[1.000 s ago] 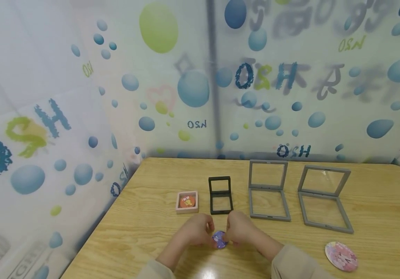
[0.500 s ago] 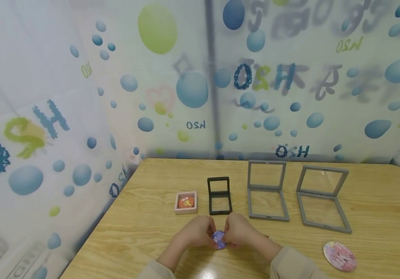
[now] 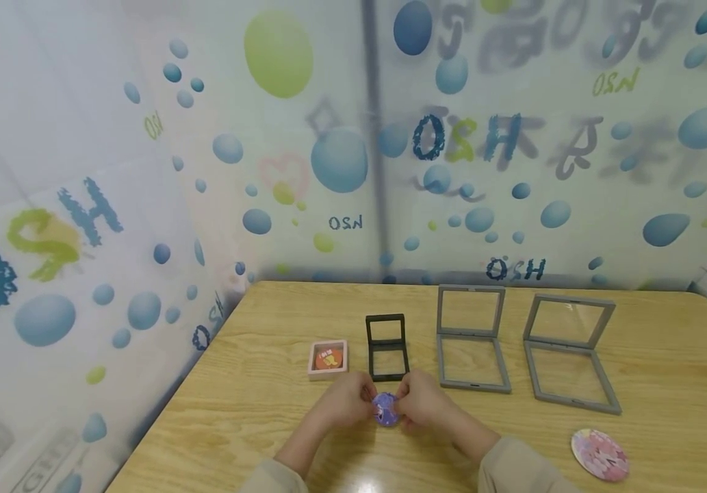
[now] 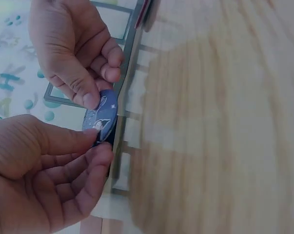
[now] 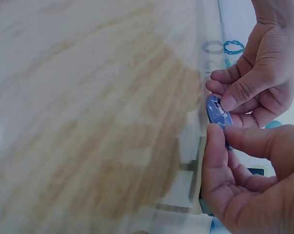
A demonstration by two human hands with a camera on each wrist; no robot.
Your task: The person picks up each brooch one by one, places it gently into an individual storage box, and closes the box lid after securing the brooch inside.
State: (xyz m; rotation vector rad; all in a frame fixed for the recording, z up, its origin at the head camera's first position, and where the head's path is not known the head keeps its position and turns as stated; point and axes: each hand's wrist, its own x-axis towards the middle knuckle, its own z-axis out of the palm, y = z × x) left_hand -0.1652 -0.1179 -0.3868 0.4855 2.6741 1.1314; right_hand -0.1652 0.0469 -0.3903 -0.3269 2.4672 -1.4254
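A round purple-blue badge (image 3: 385, 409) with a printed figure is pinched at its two sides, low over the wooden table. My left hand (image 3: 348, 400) grips its left edge between thumb and fingers. On the opposite edge, the thumb and fingers of my right hand (image 3: 423, 398) pinch it too. Both wrist views show the badge (image 4: 104, 117) tilted, thumbs on its printed face and fingers behind. Just beyond the hands stands a small black hinged frame (image 3: 387, 345), lid raised, with a clear window in each half.
Left of the black frame sits a pink square frame (image 3: 328, 374) with an orange round badge (image 3: 330, 359) inside. Two larger grey hinged frames (image 3: 468, 333) stand opened to the right. A pink printed badge (image 3: 599, 454) lies at the front right. Patterned curtains hang behind the table (image 3: 254, 411).
Both hands have shifted slightly forward with the purple-blue badge, closer to the black frame. The frames and the other badges stay where they were.
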